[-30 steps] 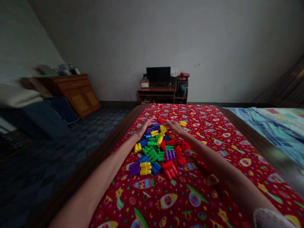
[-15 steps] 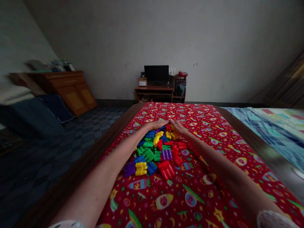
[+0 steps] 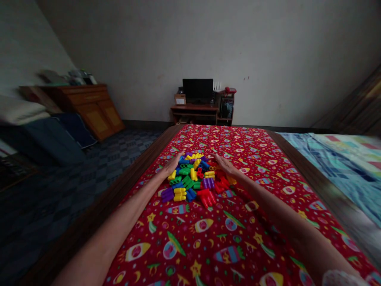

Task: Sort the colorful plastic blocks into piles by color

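A pile of plastic building blocks in red, yellow, green, blue and purple lies on the red patterned cloth. Many blocks look like short joined tubes. My left hand rests along the pile's left side, fingers stretched forward against its edge. On the right side, my right hand lies with its fingers extended, beside the red blocks. Neither hand grips a block. A purple block and a red block sit at the near edge of the pile.
The cloth covers a long table with a dark wooden edge. Right of it is a bed with a blue patterned sheet. Beyond stands a desk with a monitor. A wooden cabinet stands at the left.
My hands have moved apart from where their fingertips met at the far end of the pile. They are now at its two sides, and the far blocks show.
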Demonstrator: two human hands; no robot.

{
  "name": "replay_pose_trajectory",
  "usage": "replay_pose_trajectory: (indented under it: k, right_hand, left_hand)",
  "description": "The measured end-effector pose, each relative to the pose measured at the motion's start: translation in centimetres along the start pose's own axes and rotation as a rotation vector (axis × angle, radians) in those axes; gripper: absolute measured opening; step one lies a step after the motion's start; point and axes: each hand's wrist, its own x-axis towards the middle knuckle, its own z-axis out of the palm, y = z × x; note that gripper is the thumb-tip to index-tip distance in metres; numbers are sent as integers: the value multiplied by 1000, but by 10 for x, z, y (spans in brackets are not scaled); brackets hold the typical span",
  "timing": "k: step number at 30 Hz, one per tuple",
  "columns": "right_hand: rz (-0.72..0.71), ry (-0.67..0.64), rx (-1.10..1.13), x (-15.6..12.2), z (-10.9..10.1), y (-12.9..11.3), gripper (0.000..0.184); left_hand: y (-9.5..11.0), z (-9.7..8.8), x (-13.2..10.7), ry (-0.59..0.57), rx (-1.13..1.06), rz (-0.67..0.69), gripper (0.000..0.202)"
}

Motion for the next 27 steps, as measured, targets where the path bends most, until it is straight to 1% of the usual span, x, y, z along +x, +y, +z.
replay_pose_trajectory:
  k: [2,4,7,9,10,11,12,13,15,17,18,19,20,21,22,23,25,27]
  right_hand:
    - [8,-35,94,-6,7,-7,69]
    - [56,-27,202,-15,4,-12,73]
    - [140,16,340,-30,-19,-14,79]
    - [157,73,348,-44,-39,-11,78]
    - [160,104,322,-52,-49,-8,78]
    - [164,136,280,-61,-58,-4,79]
    - [166,168,224,-70,-67,0,80]
    - [165,201,160,-79,-74,5,81]
    - [164,254,37,-97,-84,15,83]
    - [152,286,-62,-111,-83,24,81]
    - [142,291,-103,-115,-79,27,79]
    - [128,294,-137,-118,-73,28,77]
    - [111,298,-164,-119,-64,28,75]
    - [93,304,-181,-118,-54,26,73]
    - [79,311,-188,-116,-44,22,72]
    - [67,317,-185,-114,-35,18,72]
    - [48,310,-170,-108,-22,8,71]
    - [59,311,-146,-104,-20,2,71]
  left_hand:
    - [17,16,1,-57,-101,23,61]
    - [44,32,0,-146,-209,63,58]
    - [91,53,-6,-275,-302,167,59]
    - [116,58,-14,-339,-285,289,60]
    - [123,55,-20,-354,-245,350,61]
    - [125,50,-26,-345,-188,395,61]
    - [122,42,-34,-313,-123,417,62]
    - [113,32,-42,-259,-57,407,63]
    - [82,11,-64,-61,49,282,65]
    - [47,0,-89,80,126,111,67]
    - [32,-1,-101,105,149,25,67]
    - [22,2,-112,107,158,-33,66]
    - [18,8,-121,103,158,-44,64]
    - [19,18,-128,88,138,-34,63]
    - [25,29,-131,77,100,-24,62]
    - [36,42,-131,69,52,-18,61]
    - [64,70,-122,91,-22,12,63]
    - [94,93,-106,93,-91,69,62]
